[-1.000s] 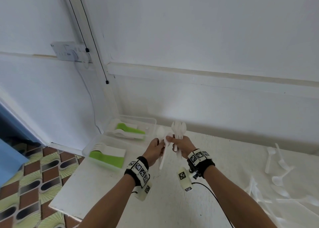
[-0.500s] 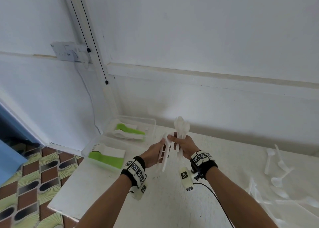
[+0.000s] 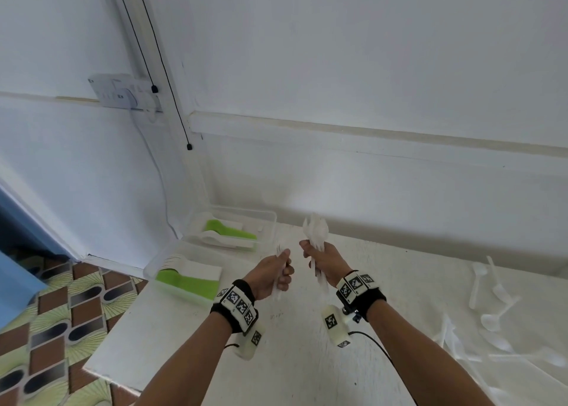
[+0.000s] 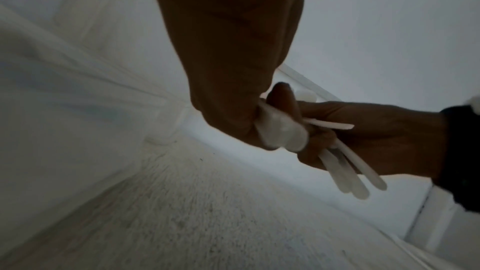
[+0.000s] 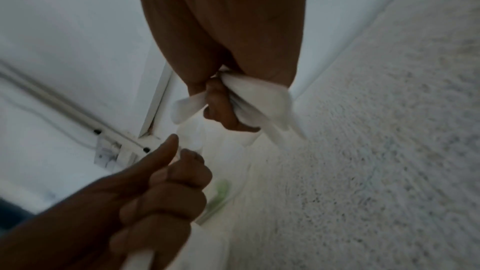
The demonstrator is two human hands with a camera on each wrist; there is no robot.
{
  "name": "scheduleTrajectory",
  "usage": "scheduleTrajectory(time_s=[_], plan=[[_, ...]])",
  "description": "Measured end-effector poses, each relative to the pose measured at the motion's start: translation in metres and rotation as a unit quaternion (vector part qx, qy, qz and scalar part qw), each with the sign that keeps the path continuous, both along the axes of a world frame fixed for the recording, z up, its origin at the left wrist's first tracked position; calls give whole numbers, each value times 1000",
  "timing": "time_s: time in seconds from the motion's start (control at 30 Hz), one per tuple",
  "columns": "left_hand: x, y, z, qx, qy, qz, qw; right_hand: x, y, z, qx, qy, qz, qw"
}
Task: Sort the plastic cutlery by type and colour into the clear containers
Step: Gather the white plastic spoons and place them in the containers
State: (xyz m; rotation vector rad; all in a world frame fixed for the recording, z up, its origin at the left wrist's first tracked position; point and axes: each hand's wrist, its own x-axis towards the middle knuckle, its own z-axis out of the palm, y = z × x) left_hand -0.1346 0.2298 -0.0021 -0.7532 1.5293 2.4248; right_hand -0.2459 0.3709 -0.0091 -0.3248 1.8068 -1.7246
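Bunch of white cutlery [image 3: 316, 236] upright in right hand [image 3: 322, 262], fist clenched round the handles, above the white table [image 3: 307, 359]. Left hand [image 3: 272, 275] just beside it grasps a white fork [image 3: 279, 270], fingers curled. Two clear containers [image 3: 270, 221] far left hold green and white cutlery. Loose white spoons [image 3: 491, 301] lie far right

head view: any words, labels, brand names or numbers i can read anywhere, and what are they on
No readable text in any view.
Left wrist band and right wrist band: black-and-white square marker patterns only, no letters or digits.
Wall socket plate: faint marks, too small and blurred to read.
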Motion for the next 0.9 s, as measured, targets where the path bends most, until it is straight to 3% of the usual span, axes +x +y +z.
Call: scheduleTrajectory(time_s=[0.17, 0.27, 0.4, 0.6, 0.77, 0.9], plan=[[-7, -3, -6, -10, 4, 78, 997, 9, 0, -2, 46, 36, 73, 996], [-11, 2, -7, -56, -11, 87, 995, 17, 0, 1, 19, 15, 88, 996], [-12, 10, -8, -52, -2, 104, 993, 22, -1, 0, -3, -14, 49, 999], [-10, 19, -9, 15, 54, 61, 997, 33, -4, -1, -63, -74, -13, 995], [-11, 18, -12, 39, 69, 44, 996, 33, -5, -9, -28, -87, -57, 994], [-13, 22, -16, 11, 62, 82, 995, 32, -7, -18, 30, -30, -66, 997]])
